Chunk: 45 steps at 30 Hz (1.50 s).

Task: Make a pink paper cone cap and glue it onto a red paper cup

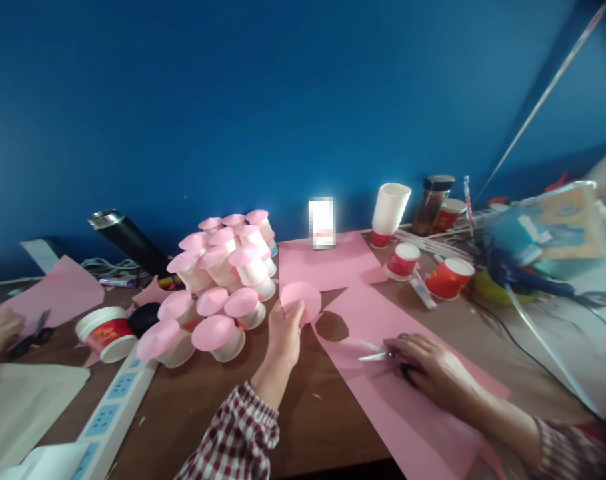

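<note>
Between the thumb and fingers of my left hand is a pink paper circle, held above the table. My right hand lies over the pink paper sheet, its fingers on the dark handles of the scissors. The scissors' blades are a little apart and point left. A round hole shows at the sheet's upper left edge, beside the circle. Left of my left hand stand several white paper cups topped with pink paper discs, some of them stacked.
A second pink sheet lies against the blue wall under a bright blurred screen. Red paper cups and a jar stand right. At left are a power strip, a black flask and another person's hand near black scissors.
</note>
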### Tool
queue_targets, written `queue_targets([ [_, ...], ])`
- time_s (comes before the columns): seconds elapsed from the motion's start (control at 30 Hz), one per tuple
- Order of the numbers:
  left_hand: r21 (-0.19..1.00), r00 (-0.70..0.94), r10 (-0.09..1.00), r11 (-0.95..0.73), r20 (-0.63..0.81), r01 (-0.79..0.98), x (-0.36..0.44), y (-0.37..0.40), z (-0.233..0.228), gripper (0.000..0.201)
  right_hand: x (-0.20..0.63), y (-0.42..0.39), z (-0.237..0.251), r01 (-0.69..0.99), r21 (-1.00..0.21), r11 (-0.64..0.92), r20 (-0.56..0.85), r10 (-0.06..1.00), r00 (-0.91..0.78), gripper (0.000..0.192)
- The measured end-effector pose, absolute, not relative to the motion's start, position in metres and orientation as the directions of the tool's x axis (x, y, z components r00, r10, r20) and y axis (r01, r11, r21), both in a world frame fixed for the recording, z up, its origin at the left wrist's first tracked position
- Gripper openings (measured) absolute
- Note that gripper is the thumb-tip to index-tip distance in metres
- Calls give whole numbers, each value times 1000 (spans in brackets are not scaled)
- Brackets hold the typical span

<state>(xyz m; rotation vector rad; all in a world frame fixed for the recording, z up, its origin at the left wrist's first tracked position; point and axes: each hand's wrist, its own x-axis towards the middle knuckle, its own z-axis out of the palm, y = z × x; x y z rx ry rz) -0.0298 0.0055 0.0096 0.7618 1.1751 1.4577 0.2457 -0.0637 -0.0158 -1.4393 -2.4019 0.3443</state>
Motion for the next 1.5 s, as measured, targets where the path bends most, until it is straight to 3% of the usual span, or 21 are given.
queue_targets([
  [0.2, 996, -419, 903, -90, 90, 19, -29, 8, -3, 31, 245, -59, -15, 814, -340, 471, 220, 881, -418, 49],
  [0.37, 959, -422, 876, -137, 233, 247, -35, 7, -10, 35, 238, -47, -4, 804, -337, 490, 196, 872, -449, 48],
  [0.5, 935, -414, 859, -180, 301, 306, -36, 7, -11, 37, 231, -35, -2, 775, -360, 519, 183, 854, -487, 51],
  [0.7, 916, -434, 828, -217, 356, 337, -35, 4, -9, 33, 232, -7, -10, 850, -338, 404, 192, 914, -358, 49],
  [0.9, 933, -425, 847, -201, 319, 299, -34, 3, -7, 33, 223, 11, -8, 855, -309, 417, 210, 907, -366, 43],
  [1.23, 945, -428, 862, -155, 271, 286, -37, 10, -14, 34, 208, 35, 2, 905, -287, 314, 299, 927, -226, 32],
  [1.3, 955, -419, 871, -159, 255, 249, -39, 14, -15, 34, 197, 35, 7, 865, -386, 321, 344, 920, -188, 33],
  [1.33, 964, -414, 879, -157, 235, 214, -39, 17, -15, 33, 189, 36, 9, 795, -506, 335, 362, 919, -157, 33],
  [1.43, 990, -421, 897, -133, 137, 39, -33, 28, -15, 33, 162, 41, 9, 280, -906, 318, 307, 948, -84, 35],
  [1.5, 983, -406, 911, -135, 75, -121, -24, 35, -14, 36, 147, 44, 8, 131, -951, 281, 274, 959, -73, 41],
])
